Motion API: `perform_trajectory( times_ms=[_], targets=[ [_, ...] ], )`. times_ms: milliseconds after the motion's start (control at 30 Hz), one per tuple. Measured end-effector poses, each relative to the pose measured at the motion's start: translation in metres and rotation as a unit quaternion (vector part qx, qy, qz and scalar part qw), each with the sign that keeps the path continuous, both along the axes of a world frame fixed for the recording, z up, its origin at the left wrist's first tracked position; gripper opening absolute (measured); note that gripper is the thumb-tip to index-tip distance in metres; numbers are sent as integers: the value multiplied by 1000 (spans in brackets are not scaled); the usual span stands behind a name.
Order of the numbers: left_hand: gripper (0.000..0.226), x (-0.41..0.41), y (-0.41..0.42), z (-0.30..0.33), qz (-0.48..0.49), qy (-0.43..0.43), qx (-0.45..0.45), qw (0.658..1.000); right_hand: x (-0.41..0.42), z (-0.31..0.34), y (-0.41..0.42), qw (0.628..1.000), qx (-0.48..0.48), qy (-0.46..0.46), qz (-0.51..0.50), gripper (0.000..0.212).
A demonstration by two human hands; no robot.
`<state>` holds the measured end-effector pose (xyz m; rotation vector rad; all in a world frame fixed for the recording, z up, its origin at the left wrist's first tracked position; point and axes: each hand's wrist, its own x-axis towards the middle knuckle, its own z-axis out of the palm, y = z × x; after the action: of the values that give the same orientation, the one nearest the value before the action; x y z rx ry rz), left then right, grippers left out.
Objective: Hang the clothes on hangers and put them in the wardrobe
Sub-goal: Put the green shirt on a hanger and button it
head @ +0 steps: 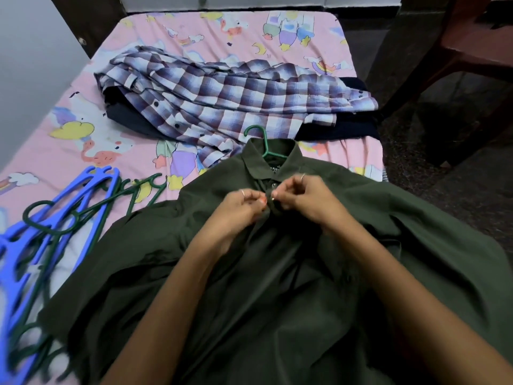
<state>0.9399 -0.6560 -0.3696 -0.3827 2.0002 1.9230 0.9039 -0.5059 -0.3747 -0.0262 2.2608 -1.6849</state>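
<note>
Neck label inside collar showed partial white letters "FUS", rest unreadable. One dark green shirt lay on bed, green hanger in collar. Left hand and right hand both pinched placket near top button. One checked shirt behind; spare hangers left, blurred, uncounted.

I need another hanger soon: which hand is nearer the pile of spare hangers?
Left. The left hand pinches the green shirt placket on the spare hangers side; the right hand is farther off.
</note>
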Motion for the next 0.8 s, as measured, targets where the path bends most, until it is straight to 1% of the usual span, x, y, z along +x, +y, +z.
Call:
perform_trajectory(
  times_ms=[67, 100, 133, 167, 200, 267, 300, 333, 367, 433, 467, 500, 567, 633, 700, 767, 800],
  targets=[
    [9, 2, -11, 12, -35, 40, -110, 993, 2, 10, 11, 995, 63, 78, -21, 18],
    [6, 6, -19, 18, -59, 62, -178, 980, 7, 17, 20, 989, 93, 113, -27, 15],
    [9, 15, -28, 23, -94, 83, -254, 959, 15, 23, 31, 981, 123, 146, -30, 11],
    [17, 28, -37, 27, -136, 93, -334, 928, 27, 31, 44, 971, 156, 176, -32, 7],
    [25, 44, -47, 29, -170, 105, -412, 889, 40, 38, 58, 960, 193, 201, -34, 5],
    [42, 83, -60, 32, -200, 171, -558, 787, 74, 46, 87, 933, 284, 219, -32, 6],
    [49, 105, -64, 33, -205, 202, -602, 745, 92, 46, 100, 920, 332, 206, -26, 9],
    [54, 123, -68, 31, -203, 223, -629, 717, 110, 43, 112, 906, 382, 183, -17, 14],
    [56, 138, -70, 29, -194, 230, -642, 705, 126, 39, 121, 885, 438, 159, -7, 19],
    [56, 157, -74, 21, -161, 238, -644, 709, 154, 29, 134, 837, 529, 139, 6, 32],
    [55, 163, -75, 18, -133, 248, -636, 718, 165, 23, 137, 827, 544, 143, 10, 38],
    [54, 166, -76, 15, -102, 263, -628, 726, 175, 19, 136, 824, 545, 155, 12, 40],
    [49, 171, -77, 12, -53, 289, -610, 736, 188, 8, 126, 824, 536, 184, 17, 38],
    [38, 175, -74, 9, -25, 302, -597, 743, 193, -2, 109, 830, 527, 185, 14, 39],
    [28, 177, -69, 8, -3, 306, -578, 756, 192, -8, 90, 843, 523, 126, 6, 48],
    [17, 178, -63, 8, 22, 309, -561, 767, 185, -6, 75, 840, 539, 58, -10, 60],
    [13, 178, -62, 9, 32, 306, -562, 768, 181, -5, 70, 840, 542, 15, -9, 66]
  ],
)
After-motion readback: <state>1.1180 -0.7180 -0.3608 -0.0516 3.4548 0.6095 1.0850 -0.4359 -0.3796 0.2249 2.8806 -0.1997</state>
